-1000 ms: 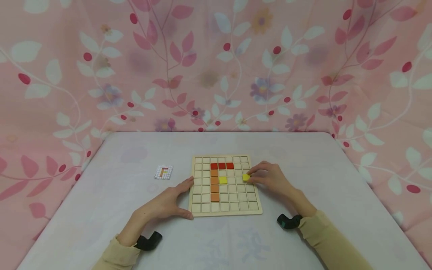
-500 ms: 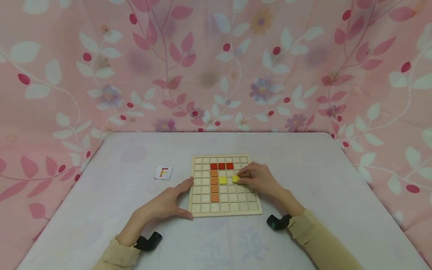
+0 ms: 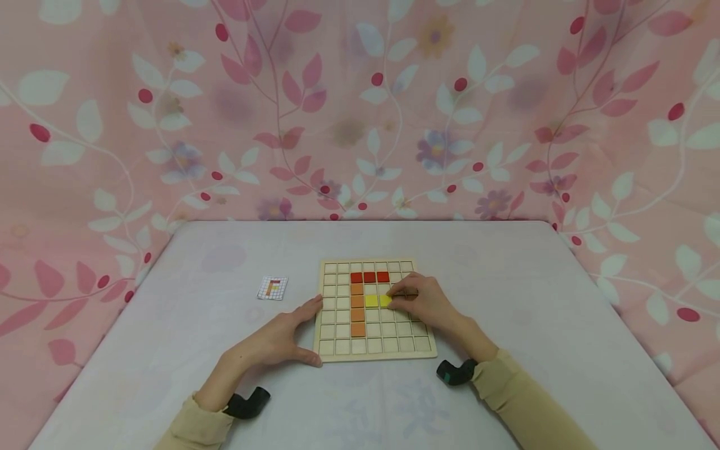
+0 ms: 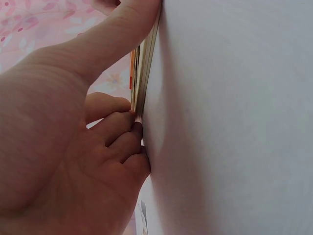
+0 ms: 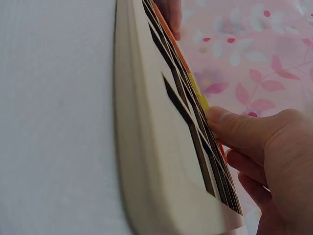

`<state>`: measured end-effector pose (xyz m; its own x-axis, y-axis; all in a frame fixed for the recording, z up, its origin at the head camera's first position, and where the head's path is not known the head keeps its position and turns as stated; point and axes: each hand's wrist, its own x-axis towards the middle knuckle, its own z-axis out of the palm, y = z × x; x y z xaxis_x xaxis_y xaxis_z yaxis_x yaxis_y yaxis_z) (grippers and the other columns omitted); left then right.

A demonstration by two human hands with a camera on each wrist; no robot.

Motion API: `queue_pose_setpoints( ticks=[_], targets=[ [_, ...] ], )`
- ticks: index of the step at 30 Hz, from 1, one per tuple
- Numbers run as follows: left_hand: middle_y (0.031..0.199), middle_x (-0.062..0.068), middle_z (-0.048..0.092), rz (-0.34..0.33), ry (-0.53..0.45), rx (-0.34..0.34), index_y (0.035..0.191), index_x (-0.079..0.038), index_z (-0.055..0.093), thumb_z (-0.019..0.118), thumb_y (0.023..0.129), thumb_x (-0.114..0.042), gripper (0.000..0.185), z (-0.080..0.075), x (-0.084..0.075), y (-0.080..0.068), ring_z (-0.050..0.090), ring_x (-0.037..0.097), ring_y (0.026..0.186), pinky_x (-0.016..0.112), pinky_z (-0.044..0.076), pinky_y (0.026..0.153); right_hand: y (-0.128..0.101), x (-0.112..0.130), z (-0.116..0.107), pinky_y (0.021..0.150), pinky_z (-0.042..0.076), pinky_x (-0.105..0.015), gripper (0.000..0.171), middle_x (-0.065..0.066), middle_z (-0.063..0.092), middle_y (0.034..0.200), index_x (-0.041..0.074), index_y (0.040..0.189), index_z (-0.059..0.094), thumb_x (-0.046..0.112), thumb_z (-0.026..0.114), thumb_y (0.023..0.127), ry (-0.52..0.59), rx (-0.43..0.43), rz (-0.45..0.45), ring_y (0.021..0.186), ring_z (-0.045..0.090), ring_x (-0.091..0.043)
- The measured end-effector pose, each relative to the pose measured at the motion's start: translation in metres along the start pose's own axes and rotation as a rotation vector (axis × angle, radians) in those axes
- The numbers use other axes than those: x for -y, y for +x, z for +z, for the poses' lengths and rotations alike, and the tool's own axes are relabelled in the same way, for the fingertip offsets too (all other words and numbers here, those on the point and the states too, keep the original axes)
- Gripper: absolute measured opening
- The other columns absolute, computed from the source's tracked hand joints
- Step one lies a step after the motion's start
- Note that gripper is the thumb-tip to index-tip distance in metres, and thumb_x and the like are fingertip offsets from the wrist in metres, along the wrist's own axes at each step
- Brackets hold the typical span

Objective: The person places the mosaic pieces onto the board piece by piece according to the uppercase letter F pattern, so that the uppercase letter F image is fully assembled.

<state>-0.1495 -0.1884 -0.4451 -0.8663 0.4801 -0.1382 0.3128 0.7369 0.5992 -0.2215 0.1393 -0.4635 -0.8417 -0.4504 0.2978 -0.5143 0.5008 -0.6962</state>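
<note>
Two yellow tiles [image 3: 378, 300] side by side, right-hand fingers [image 3: 400, 294] pinching the right one

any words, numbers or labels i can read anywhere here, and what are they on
No readable text, numbers or brand marks in any view.
Card: a small grid picture in red, orange and yellow, no lettering that can be made out.
Board: a plain wooden grid, no print; its red, orange and yellow tiles are plain colour.
Wrist straps: black, with a small teal patch, too small to read.
</note>
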Motion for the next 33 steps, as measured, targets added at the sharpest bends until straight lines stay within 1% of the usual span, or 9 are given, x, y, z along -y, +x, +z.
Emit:
queue_pose_setpoints(
  ticks=[3, 11, 19, 24, 33],
  targets=[
    [0.156, -0.008, 0.017, 0.000, 0.003, -0.001, 0.149, -0.018, 0.027, 0.080, 0.058, -0.058, 0.113, 0.0000, 0.0002, 0.0002, 0.018, 0.014, 0.142, 0.041, 0.024, 0.113, -0.0002, -0.0014, 0.0007, 0.079, 0.050, -0.029, 0.021, 0.009, 0.064, 0.089, 0.017, 0.093, 0.074, 0.020, 0.081, 0.073, -0.001, -0.001, -0.014, 0.086, 0.059, -0.006],
    [0.156, -0.008, 0.017, 0.004, -0.010, 0.001, 0.149, -0.019, 0.026, 0.081, 0.058, -0.057, 0.113, -0.0008, -0.0010, 0.0003, 0.017, 0.014, 0.142, 0.041, 0.024, 0.113, -0.0003, -0.0060, 0.0011, 0.079, 0.051, -0.028, 0.023, 0.007, 0.066, 0.090, 0.015, 0.093, 0.073, 0.020, 0.081, 0.073, -0.018, -0.023, -0.095, 0.087, 0.060, -0.007],
    [0.156, -0.008, 0.018, 0.008, -0.023, 0.001, 0.149, -0.017, 0.027, 0.082, 0.059, -0.054, 0.112, -0.0011, -0.0021, -0.0008, 0.018, 0.014, 0.142, 0.042, 0.024, 0.113, -0.0005, -0.0089, 0.0014, 0.077, 0.051, -0.028, 0.025, 0.005, 0.065, 0.091, 0.014, 0.095, 0.073, 0.021, 0.081, 0.073, -0.016, -0.028, -0.135, 0.086, 0.061, -0.009],
    [0.156, -0.008, 0.018, 0.005, -0.026, 0.003, 0.149, -0.018, 0.026, 0.082, 0.059, -0.055, 0.112, -0.0009, -0.0019, -0.0009, 0.018, 0.014, 0.142, 0.042, 0.024, 0.113, -0.0010, -0.0081, 0.0011, 0.075, 0.053, -0.029, 0.025, 0.002, 0.065, 0.092, 0.012, 0.095, 0.073, 0.019, 0.081, 0.073, -0.008, -0.024, -0.139, 0.086, 0.062, -0.011],
    [0.156, -0.008, 0.017, 0.004, -0.024, 0.000, 0.150, -0.018, 0.026, 0.081, 0.059, -0.056, 0.113, -0.0006, -0.0006, -0.0011, 0.017, 0.014, 0.142, 0.042, 0.024, 0.113, -0.0012, -0.0082, 0.0025, 0.077, 0.052, -0.029, 0.026, 0.003, 0.066, 0.092, 0.012, 0.096, 0.073, 0.020, 0.081, 0.073, -0.019, -0.025, -0.132, 0.087, 0.062, -0.012]
  ],
)
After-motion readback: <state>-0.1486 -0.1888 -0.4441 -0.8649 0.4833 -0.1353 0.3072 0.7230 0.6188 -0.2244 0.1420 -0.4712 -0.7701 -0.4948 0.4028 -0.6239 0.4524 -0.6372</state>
